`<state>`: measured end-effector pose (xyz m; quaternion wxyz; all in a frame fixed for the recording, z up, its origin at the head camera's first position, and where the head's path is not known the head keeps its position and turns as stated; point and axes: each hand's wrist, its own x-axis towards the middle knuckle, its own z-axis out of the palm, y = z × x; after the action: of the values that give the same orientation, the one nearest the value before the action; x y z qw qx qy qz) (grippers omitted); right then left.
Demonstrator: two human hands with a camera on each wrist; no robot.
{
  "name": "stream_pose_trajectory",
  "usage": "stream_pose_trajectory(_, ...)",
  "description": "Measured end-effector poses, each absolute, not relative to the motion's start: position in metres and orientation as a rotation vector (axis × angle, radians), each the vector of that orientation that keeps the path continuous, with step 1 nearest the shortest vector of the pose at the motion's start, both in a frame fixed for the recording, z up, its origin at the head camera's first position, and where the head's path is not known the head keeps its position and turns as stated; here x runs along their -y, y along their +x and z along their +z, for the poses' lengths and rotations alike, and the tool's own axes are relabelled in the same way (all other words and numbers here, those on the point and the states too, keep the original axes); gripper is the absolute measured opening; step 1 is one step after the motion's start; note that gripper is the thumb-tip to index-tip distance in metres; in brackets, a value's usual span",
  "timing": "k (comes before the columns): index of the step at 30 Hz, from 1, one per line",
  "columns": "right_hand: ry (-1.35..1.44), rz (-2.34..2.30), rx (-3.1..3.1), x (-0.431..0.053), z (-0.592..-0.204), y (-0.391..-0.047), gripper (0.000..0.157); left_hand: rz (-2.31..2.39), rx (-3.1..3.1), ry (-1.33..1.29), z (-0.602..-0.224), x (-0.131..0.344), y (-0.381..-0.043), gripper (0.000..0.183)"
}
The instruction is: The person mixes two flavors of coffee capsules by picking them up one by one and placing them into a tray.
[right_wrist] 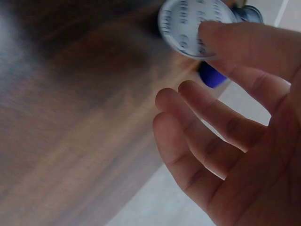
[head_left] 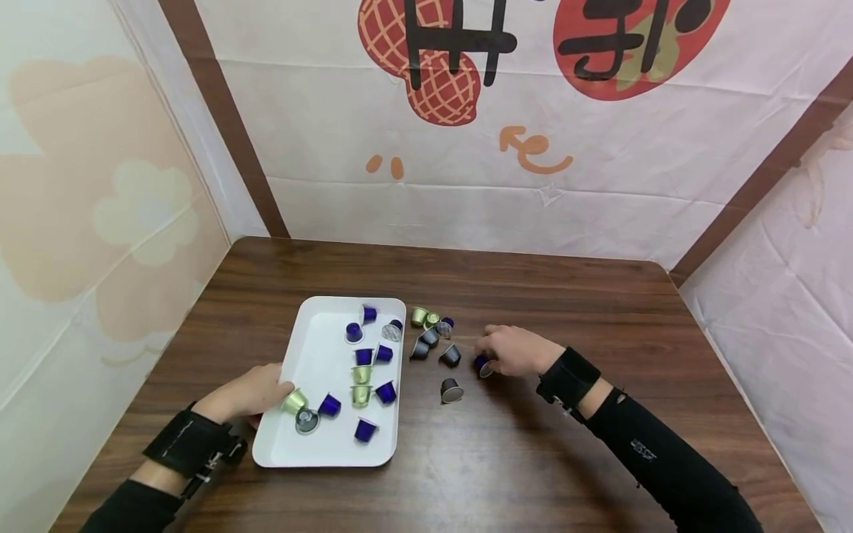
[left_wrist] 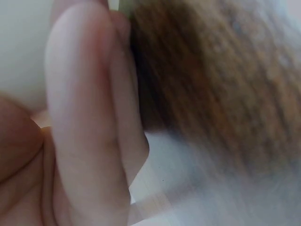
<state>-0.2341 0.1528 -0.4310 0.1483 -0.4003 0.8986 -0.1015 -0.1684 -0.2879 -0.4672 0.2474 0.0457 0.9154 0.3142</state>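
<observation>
Purple silver-lidded cup-shaped capsule (head_left: 483, 367), rim-pinched by the loose-fingered right hand (head_left: 512, 350), could slip, while the left hand (head_left: 249, 389), gripping the white rectangular tray (head_left: 320, 454), could tilt its loose capsules (head_left: 365, 431) into rolling.

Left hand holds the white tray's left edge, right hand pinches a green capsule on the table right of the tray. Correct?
One thing off: the capsule isn't green, it's purple-blue, as the head view shows. The rest stands: left hand holds the left edge of the white tray, right hand pinches that capsule on the table right of the tray.
</observation>
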Motion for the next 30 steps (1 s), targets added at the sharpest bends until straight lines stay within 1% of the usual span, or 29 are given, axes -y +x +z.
stream_pose_trajectory(6, -1.1, -0.289, -2.572, -0.155, -0.437, -0.234, 0.032, 0.854, -2.509, 0.131, -0.466, 0.288, -0.169, 0.031)
stream_pose_trajectory(10, -1.137, -0.308, -2.537, -0.154, -0.439, -0.234, 0.034, 0.853, -2.514, 0.142, -0.465, 0.288, -0.168, 0.031)
stream_pose_trajectory(14, -1.187, -0.305, -2.507, -0.153, -0.444, -0.234, 0.033, 0.846, -2.516, 0.135, -0.467, 0.288, -0.167, 0.033)
stream_pose_trajectory(20, -1.169, -0.303, -2.515, -0.15, -0.447, -0.234, 0.033, 0.857, -2.512, 0.123, -0.468, 0.288, -0.167, 0.034)
stream_pose_trajectory(30, -1.172, -0.318, -2.503, -0.143, -0.431, -0.233, 0.024, 0.875, -2.502, 0.117, -0.466, 0.287, -0.166, 0.035)
